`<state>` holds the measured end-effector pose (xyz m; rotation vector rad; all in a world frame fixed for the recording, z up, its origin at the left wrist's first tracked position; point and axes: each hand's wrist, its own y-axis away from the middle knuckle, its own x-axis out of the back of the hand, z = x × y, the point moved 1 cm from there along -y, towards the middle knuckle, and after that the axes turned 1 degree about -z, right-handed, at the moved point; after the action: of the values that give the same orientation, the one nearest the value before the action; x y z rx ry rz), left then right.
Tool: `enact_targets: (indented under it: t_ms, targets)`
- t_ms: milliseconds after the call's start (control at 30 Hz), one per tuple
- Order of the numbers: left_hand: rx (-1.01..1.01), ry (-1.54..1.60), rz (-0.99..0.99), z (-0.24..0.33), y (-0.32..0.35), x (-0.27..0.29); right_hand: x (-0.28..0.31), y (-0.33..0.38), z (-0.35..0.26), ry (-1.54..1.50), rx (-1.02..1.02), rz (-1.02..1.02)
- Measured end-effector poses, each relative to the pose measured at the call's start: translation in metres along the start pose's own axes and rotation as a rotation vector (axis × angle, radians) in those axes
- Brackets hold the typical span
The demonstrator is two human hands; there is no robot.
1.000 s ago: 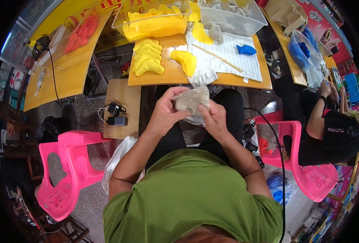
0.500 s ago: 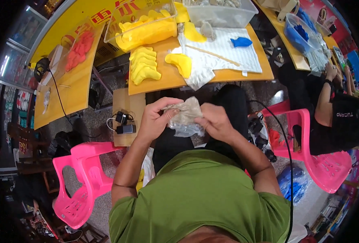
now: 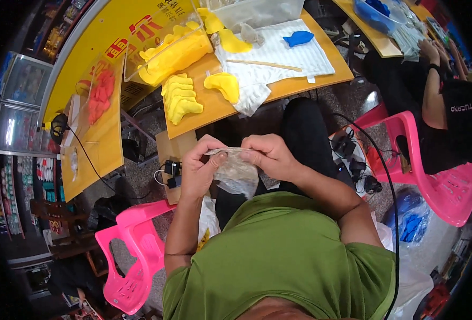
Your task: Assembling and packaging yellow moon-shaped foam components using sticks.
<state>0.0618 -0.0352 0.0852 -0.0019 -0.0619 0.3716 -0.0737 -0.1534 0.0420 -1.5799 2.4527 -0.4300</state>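
Both hands meet over the lap: the left hand [image 3: 201, 169] is curled shut, thumb and fingers pinching one end of a clear bag [image 3: 235, 172], and the right hand [image 3: 268, 156] is closed the same way on the other end, so the crumpled bag hangs between them and just below the knuckles. Ahead of the hands stands a wooden table [image 3: 305, 80], with a white mat [image 3: 278, 53] on its far part. Down to the left of the left hand is a pink chair [image 3: 134, 256]. Beyond the left hand on the table lies a stack of yellow pieces [image 3: 180, 98]. Far ahead of the right hand, a small blue fish [image 3: 298, 38] lies on the mat.
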Motion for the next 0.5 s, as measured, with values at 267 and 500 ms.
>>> enact_targets:
  t_ms: [267,500]
  targets:
    - [-0.054,-0.001,0.138,-0.008,-0.001,-0.014,0.014,0.004,0.007,0.193,0.065,0.135]
    - [-0.115,-0.069,0.078,-0.004,-0.003,-0.016,0.019,0.006,-0.006,-0.479,-0.176,0.150]
